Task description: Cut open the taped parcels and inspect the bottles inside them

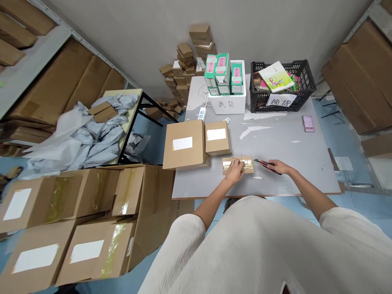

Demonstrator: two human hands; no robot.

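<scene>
My left hand (234, 171) is on a small flat cardboard box (249, 165) near the front of the grey table, its fingers bent over the top and gripping it. Shiny clear tape runs along the box's upper face. In my right hand (278, 166) is a red and black box cutter (267, 165), held closed in the fingers. Its blade tip points left, just off the right end of the box. Left of my left hand stand a small carton (218, 146) and a larger carton (183, 157), both with white labels.
At the table's back are a white foam bin (227, 107) of green-and-pink boxes and a black crate (255, 100) with books. A pink pad (308, 123) lies at right. Taped cartons fill a big open box (154, 204) at left; grey mailer bags (104, 139) cover a side table.
</scene>
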